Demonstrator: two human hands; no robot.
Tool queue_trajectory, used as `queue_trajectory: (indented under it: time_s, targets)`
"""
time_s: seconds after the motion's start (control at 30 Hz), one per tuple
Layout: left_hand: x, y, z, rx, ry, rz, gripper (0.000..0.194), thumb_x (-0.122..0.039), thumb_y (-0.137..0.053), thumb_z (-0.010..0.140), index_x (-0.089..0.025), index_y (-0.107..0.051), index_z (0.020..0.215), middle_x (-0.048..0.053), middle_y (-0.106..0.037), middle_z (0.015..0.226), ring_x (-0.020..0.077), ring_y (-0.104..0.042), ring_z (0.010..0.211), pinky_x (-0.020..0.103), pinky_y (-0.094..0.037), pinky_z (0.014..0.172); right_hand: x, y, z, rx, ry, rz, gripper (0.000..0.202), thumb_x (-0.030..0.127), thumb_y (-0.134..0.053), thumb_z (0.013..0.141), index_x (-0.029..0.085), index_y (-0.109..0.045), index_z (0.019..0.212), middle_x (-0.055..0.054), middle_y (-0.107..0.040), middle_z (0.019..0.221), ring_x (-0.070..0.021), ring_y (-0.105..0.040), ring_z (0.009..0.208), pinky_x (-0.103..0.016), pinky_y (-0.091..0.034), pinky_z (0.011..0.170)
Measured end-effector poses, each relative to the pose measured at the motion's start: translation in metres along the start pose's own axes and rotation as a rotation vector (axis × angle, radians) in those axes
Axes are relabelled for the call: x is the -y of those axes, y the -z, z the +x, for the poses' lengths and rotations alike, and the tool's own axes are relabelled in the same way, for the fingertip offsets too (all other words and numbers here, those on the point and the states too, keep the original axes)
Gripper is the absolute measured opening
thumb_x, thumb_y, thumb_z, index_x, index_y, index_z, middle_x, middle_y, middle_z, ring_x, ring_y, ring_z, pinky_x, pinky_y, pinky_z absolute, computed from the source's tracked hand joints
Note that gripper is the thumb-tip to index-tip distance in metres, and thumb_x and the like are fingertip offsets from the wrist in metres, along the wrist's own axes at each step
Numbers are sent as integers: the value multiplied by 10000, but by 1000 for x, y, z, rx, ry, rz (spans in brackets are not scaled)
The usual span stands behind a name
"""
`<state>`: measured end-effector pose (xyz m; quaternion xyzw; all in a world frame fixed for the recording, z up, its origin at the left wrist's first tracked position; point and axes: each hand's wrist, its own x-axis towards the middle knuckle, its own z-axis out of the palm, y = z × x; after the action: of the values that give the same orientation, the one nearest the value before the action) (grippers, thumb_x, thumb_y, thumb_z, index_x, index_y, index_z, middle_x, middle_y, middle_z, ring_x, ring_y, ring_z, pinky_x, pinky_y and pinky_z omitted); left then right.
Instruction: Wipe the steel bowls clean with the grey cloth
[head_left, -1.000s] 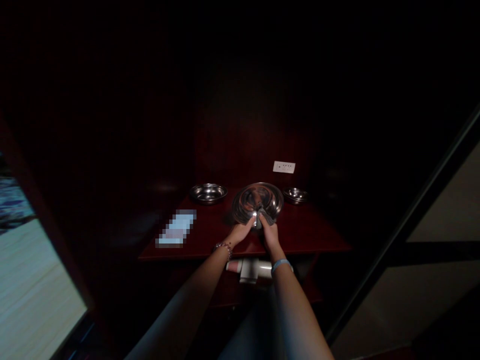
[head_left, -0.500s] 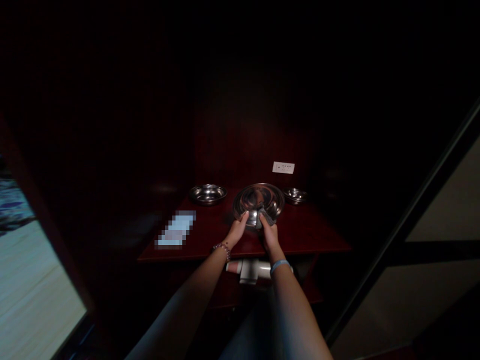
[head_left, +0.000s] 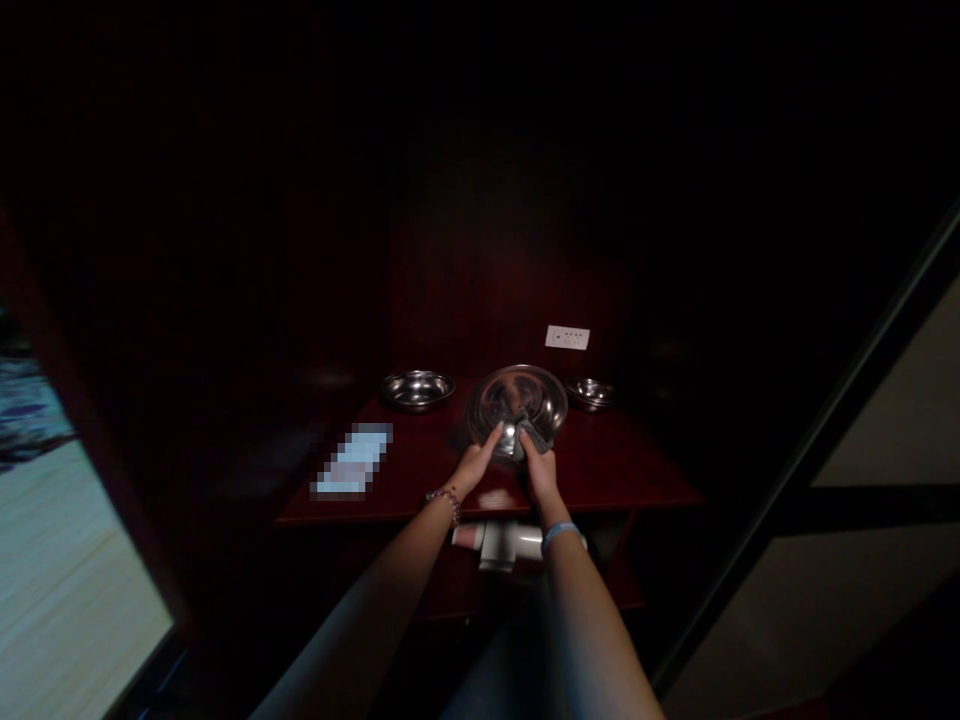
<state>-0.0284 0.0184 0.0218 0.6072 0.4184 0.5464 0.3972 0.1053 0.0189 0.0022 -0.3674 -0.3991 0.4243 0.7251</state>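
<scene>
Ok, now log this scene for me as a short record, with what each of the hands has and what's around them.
Left hand: thumb on the near side of a large round shiny metal basin
Right hand: pressing a crumpled dark grey cloth against the basin's near side
Surface: dark red wooden shelf
Left of basin: shallow round shiny metal dish; pale blurred-out rectangular patch
Right of basin: small round shiny metal bowl
Back wall: white rectangular socket plate
Lighting: dim
</scene>
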Motion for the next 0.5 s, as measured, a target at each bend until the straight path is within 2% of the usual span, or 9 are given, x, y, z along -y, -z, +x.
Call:
queue_trajectory:
  time_s: [0.1, 0.17, 0.33, 0.5]
  targets:
    - [3, -2, -3, 99, -15, 35, 609, -565, -636, 803, -156, -657, 1254, 98, -641, 1332, 242, -527, 1326, 358, -326, 1175, -1, 2, 1, 17, 3, -11, 506, 467, -758, 697, 154, -737, 1093, -68, -758, 1090, -242, -699, 1030, -384, -523, 967]
    - [5, -3, -3, 118, -24, 107, 594, -557, -685, 762, -182, -679, 1222, 93, -641, 1334, 247, -496, 1355, 349, -290, 1190, -2, 3, 1, 18, 9, -13, 495, 465, -757, 699, 159, -740, 1089, -64, -756, 1098, -241, -698, 1036, -383, -518, 977]
    - [9, -4, -1, 38, 13, 178, 555, -560, -603, 822, -190, -671, 1231, 98, -587, 1399, 251, -446, 1393, 356, -240, 1201, -4, 2, 2, 27, -8, 5, 512, 452, -768, 691, 160, -731, 1109, -61, -757, 1095, -239, -703, 1030, -384, -526, 973]
    - [10, -5, 0, 16, -46, 181, 509, -516, -569, 855, -199, -660, 1243, 93, -576, 1414, 236, -435, 1401, 341, -213, 1206, -5, 2, 3, 32, -18, 2, 516, 452, -766, 694, 160, -728, 1118, -62, -756, 1097, -243, -703, 1034, -393, -526, 976]
